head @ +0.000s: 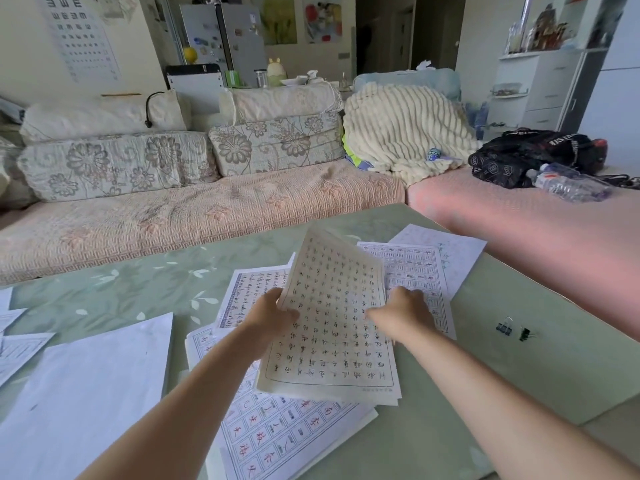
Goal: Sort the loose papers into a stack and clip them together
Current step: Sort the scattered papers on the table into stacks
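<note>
I hold a small sheaf of calligraphy practice sheets (332, 320) tilted up above the table. My left hand (273, 318) grips its left edge. My right hand (403, 315) grips its right edge with the thumb on the front. Loose printed sheets lie under and around it: a gridded sheet (280, 434) near me, a handwritten sheet (249, 289) to the left, another gridded sheet (412, 271) at the right. A blank white sheet (86, 393) lies at the left. Two black binder clips (515, 330) rest on the table to the right, apart from the papers.
The table (138, 282) has a pale green leaf-patterned cover; its right edge runs diagonally. More papers (14, 334) sit at the far left. A sofa (194, 209) with floral cushions stands beyond, with a cream blanket, a black bag (533, 157) and a plastic bottle (571, 183).
</note>
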`<state>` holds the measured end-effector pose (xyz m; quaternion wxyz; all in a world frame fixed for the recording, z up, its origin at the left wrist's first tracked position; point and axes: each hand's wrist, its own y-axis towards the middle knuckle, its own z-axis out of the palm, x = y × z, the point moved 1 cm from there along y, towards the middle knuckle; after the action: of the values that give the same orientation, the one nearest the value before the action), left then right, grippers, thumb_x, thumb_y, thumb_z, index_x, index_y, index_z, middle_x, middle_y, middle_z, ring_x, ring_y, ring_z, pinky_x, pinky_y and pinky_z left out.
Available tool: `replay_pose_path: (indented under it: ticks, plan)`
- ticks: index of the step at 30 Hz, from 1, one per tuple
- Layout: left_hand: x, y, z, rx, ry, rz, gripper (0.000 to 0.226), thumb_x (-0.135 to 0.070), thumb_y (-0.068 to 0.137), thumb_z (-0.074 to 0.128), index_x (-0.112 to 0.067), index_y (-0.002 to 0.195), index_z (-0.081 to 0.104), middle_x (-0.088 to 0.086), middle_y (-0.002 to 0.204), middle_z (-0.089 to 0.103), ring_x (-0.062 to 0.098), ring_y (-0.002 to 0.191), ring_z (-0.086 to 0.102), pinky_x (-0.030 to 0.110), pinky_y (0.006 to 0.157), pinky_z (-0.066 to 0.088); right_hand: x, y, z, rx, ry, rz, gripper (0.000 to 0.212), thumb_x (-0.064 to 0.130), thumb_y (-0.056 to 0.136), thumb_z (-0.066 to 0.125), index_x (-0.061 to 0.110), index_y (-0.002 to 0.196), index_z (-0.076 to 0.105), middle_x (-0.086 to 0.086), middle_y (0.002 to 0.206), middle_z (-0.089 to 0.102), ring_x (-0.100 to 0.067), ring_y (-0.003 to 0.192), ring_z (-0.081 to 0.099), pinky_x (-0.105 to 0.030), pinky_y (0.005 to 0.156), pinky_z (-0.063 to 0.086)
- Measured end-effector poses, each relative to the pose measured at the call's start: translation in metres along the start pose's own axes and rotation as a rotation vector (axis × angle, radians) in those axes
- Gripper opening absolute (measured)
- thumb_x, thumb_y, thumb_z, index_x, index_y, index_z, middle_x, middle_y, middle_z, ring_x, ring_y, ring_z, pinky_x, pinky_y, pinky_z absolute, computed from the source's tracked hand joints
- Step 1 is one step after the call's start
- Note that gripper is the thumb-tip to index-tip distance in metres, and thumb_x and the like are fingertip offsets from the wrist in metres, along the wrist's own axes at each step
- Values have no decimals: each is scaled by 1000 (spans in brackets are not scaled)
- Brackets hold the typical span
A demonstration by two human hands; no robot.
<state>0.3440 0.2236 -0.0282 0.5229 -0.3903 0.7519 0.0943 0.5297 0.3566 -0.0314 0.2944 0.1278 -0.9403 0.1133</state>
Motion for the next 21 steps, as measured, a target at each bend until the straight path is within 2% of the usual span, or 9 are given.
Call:
replay_pose_path:
  ticks: [2,4,5,6,9,12,15,18,21]
  plan:
    - [10,1,-7,27,-163,10,53,-16,79,73,-18,129,53,7,115,68,28,99,68,50,84,56,4,1,-2,-9,159,-30,55,39,78,70,13,123,53,-7,119,57,-24,104,62,-32,82,51]
    - [31,19,-13,35,-311,14,85,-26,65,83,-19,139,43,9,132,59,31,110,64,57,92,50,10,1,-2,61,424,-71,35,27,81,73,10,107,58,-2,99,66,-18,87,65,-31,78,55]
    - [36,22,-17,37,-325,12,96,-32,57,86,-20,140,40,10,138,55,32,114,62,59,94,48,13,2,-1,99,497,-75,32,21,82,75,10,108,61,-3,100,69,-18,87,66,-31,79,56]
    - [30,12,-21,53,-323,26,93,-32,57,85,-20,139,42,11,138,55,32,114,62,59,95,49,16,3,-1,116,529,-72,32,15,82,75,10,112,63,-4,105,70,-19,89,66,-31,78,56]
    - [20,-2,-32,79,-187,99,39,-1,82,56,-16,117,63,9,113,70,27,100,69,50,89,56,28,11,0,98,518,-102,37,1,86,68,19,116,59,-1,105,65,-18,86,62,-26,64,50]
    - [22,6,-48,-65,196,193,54,4,76,35,-27,103,71,-3,106,72,22,92,66,36,75,57,43,24,3,76,377,-198,42,-2,85,59,21,121,58,0,103,66,-21,87,65,-32,68,54]
    - [28,17,-72,-269,350,159,53,4,81,36,-19,123,58,-2,122,61,21,97,59,28,65,48,64,35,7,105,171,-306,52,-2,86,48,24,131,52,-2,113,65,-23,91,63,-27,62,50]
    - [30,29,-92,-444,452,257,41,-5,85,46,-18,124,55,3,124,57,22,110,52,35,87,47,85,42,15,186,-18,-431,63,-4,87,39,28,141,41,-4,124,60,-21,92,60,-27,61,45]
    - [29,36,-93,-365,632,360,37,-27,90,58,-26,127,54,0,133,53,19,124,44,37,100,41,105,45,30,229,-207,-537,68,-4,88,40,30,147,33,-6,130,57,-23,98,59,-27,65,43]
